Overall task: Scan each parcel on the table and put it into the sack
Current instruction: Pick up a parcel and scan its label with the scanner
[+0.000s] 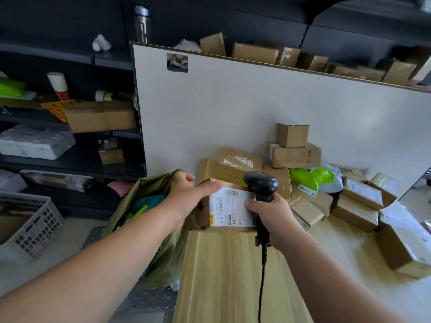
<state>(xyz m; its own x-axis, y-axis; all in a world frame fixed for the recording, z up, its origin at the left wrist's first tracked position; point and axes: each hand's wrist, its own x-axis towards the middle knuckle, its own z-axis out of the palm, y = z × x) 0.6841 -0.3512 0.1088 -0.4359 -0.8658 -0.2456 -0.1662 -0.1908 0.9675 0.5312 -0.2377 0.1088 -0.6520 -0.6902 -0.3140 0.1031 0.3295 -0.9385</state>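
A brown cardboard parcel (pixel 229 209) with a white shipping label on top sits at the left end of the wooden table (pixel 224 271). My left hand (pixel 190 197) grips its left side, thumb lying across the top edge. My right hand (pixel 271 214) holds a black corded barcode scanner (pixel 261 184) by the handle, its head just over the label's far right corner. The olive-green sack (pixel 151 229) hangs open left of the table, with teal and green packages inside.
Several cardboard parcels (pixel 296 155) and a green mailer bag (pixel 311 177) are piled along a white board (pixel 233 108) at the back and right of the table. Dark shelves (pixel 70 136) with boxes stand to the left; a grey plastic crate (pixel 30 227) sits on the floor.
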